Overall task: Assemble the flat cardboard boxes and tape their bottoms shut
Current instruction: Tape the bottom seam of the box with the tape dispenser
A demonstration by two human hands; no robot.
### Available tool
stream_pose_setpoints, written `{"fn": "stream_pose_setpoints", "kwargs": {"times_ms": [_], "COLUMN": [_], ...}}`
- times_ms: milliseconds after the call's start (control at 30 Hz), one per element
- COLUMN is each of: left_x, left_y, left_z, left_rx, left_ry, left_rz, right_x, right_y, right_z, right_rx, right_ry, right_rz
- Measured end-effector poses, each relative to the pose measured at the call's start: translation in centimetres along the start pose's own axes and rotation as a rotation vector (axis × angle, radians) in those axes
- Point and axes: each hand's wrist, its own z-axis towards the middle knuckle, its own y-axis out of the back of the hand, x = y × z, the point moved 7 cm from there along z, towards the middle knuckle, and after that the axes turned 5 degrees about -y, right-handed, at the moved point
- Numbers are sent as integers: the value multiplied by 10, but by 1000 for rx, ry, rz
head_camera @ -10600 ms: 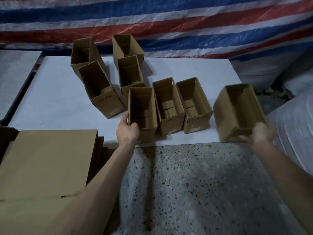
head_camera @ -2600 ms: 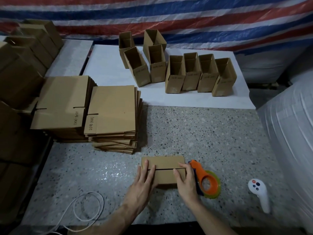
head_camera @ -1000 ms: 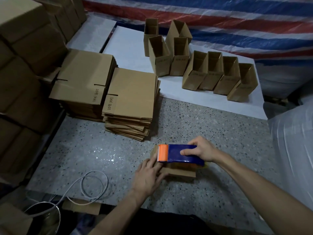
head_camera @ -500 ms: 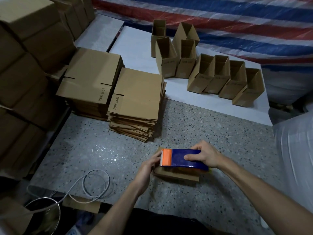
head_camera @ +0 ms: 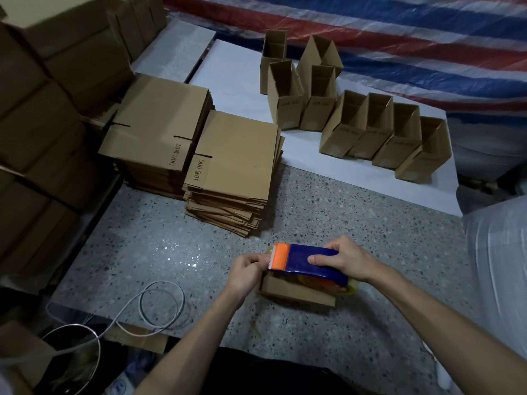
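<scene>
the right hand (head_camera: 346,259) wraps its fingers over a blue tape dispenser (head_camera: 309,263) with an orange toothed end, holding it atop a small cardboard box (head_camera: 296,292). the left hand (head_camera: 245,271) curls its fingers round that box's left end, just by the teeth. the box lies near the front of a speckled grey surface (head_camera: 356,218). two stacks of flat boxes (head_camera: 233,155) sit behind it. eight open assembled boxes (head_camera: 370,126) stand on a white sheet (head_camera: 233,81) before a striped red, white and blue tarp (head_camera: 399,29). one white cable (head_camera: 159,303) loops on the left.
</scene>
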Motion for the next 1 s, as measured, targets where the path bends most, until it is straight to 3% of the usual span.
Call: {"fn": "stream_pose_setpoints", "kwargs": {"times_ms": [333, 733, 867, 1000], "left_x": [23, 50, 55, 54], "left_y": [11, 25, 22, 4], "left_z": [0, 1, 5, 8], "left_rx": [-150, -194, -173, -74], "left_ry": [137, 260, 269, 193], "left_rz": [-220, -230, -143, 122], "right_x": [6, -7, -15, -13], "right_y": [-1, 3, 4, -5], "right_z": [-3, -10, -15, -11], "right_rx": [36, 38, 22, -24], "right_ry": [-47, -114, -152, -213], "right_rz": [-75, -185, -229, -347]}}
